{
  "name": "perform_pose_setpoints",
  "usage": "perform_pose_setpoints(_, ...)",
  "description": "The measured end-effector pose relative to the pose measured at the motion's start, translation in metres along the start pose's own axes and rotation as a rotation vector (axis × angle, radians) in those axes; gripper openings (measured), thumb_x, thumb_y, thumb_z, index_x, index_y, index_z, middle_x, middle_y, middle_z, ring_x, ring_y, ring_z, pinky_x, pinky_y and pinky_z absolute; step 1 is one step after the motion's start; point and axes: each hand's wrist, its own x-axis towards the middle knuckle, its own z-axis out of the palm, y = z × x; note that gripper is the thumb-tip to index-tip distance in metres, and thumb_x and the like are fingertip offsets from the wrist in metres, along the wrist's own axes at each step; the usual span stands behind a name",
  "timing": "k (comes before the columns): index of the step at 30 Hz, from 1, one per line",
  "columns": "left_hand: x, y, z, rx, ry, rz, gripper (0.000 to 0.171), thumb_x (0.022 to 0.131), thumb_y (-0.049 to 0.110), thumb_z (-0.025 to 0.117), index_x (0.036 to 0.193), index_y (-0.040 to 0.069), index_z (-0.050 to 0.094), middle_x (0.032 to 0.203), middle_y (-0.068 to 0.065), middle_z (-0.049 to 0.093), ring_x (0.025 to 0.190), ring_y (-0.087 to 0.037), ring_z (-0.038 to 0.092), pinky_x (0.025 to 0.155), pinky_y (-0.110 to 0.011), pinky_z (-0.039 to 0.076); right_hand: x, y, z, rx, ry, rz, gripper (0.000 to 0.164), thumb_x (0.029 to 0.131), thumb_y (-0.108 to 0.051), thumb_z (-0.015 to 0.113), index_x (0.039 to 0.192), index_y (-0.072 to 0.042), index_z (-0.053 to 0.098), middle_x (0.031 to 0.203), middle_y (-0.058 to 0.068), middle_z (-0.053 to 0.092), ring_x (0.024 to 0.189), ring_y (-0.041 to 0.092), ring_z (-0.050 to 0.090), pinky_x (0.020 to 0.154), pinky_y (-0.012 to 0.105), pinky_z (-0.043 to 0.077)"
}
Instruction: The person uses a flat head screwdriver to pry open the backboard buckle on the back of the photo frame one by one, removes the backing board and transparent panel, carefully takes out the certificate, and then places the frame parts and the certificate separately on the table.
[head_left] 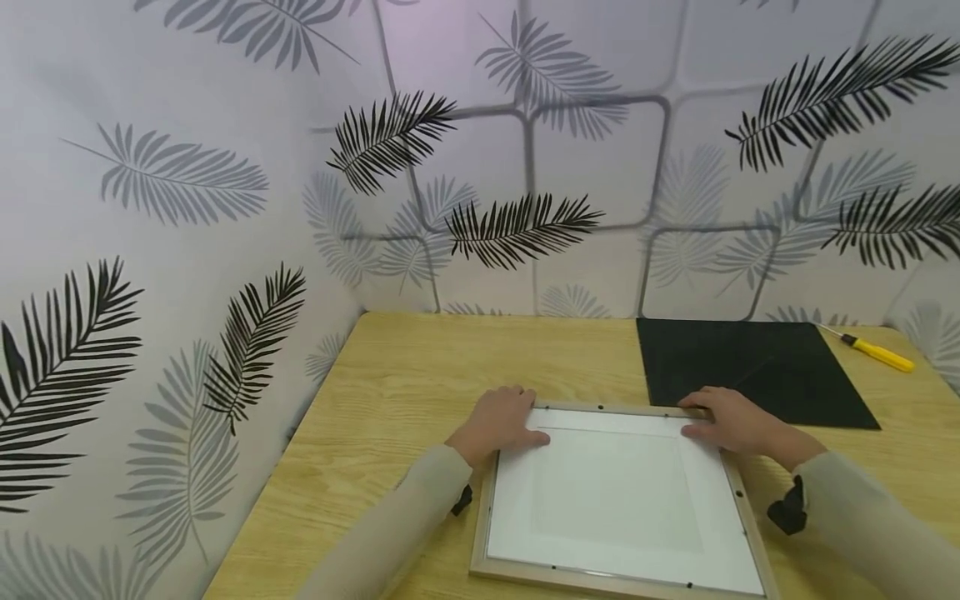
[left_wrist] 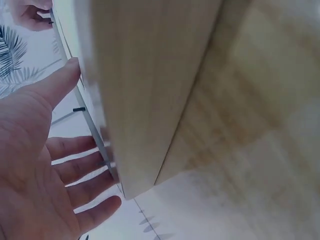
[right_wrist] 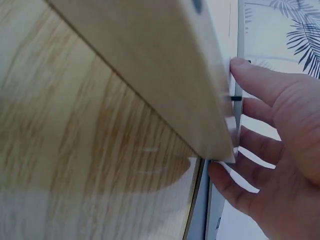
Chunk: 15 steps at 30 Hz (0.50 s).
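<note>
A light wooden picture frame (head_left: 738,493) lies on the wood-grain table, small black tabs along its rim. Inside it a white sheet (head_left: 615,483) shows a fainter rectangle in its middle. My left hand (head_left: 504,423) rests at the far left corner, thumb reaching over the white sheet, fingers spread towards the far rail. At the far right corner my right hand (head_left: 729,427) touches the frame the same way, its thumb on the sheet side. Both wrist views show fairly straight fingers of the left hand (left_wrist: 37,165) and right hand (right_wrist: 280,150) against the rim; some fingertips are hidden.
A black board (head_left: 750,367) lies behind the frame at the right, its near edge close to my right hand. Beside it is a screwdriver (head_left: 877,352) with a yellow handle. A leaf-patterned wall (head_left: 480,283) borders the table at the back and left.
</note>
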Motion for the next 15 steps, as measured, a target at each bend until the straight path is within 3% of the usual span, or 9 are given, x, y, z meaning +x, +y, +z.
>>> perform_pose_setpoints(3,0.010,0.000,-0.003,0.022,0.004,0.029,0.055,0.081,0.059,0.064,0.111,0.014,0.062,0.099,0.001,0.063,0.089,-0.016,0.059,0.077,-0.031,0.048,-0.003,0.006,0.001,0.021,0.027,-0.006,0.031,0.088,-0.024,0.067,0.112,-0.004,0.066,0.098,0.003,0.060,0.086,0.020,0.054,0.076,0.043,0.048)
perform_pose_setpoints(6,0.016,0.000,-0.005,0.038,0.004,0.058,0.045,0.082,0.057,0.066,0.101,0.017,0.062,0.092,0.005,0.063,0.083,-0.014,0.059,0.072,-0.030,0.048,-0.008,0.011,0.001,0.028,0.085,-0.029,0.022,0.089,-0.016,0.065,0.109,-0.005,0.069,0.095,0.001,0.062,0.083,0.018,0.055,0.074,0.041,0.048)
perform_pose_setpoints(10,0.018,0.000,-0.008,0.131,-0.010,0.123,0.043,0.084,0.055,0.063,0.105,0.017,0.063,0.090,0.005,0.064,0.078,-0.012,0.059,0.070,-0.028,0.048,-0.013,0.018,0.000,0.041,0.155,-0.047,0.019,0.089,-0.010,0.065,0.106,-0.005,0.071,0.096,0.003,0.066,0.086,0.022,0.059,0.076,0.044,0.049)
perform_pose_setpoints(15,0.016,0.000,-0.010,0.325,0.002,0.257,0.041,0.092,0.052,0.053,0.107,0.016,0.062,0.077,0.005,0.060,0.063,-0.008,0.050,0.060,-0.025,0.047,-0.016,0.023,-0.002,0.092,0.158,-0.041,0.020,0.089,-0.007,0.063,0.108,-0.003,0.070,0.102,0.011,0.067,0.094,0.031,0.061,0.081,0.050,0.048)
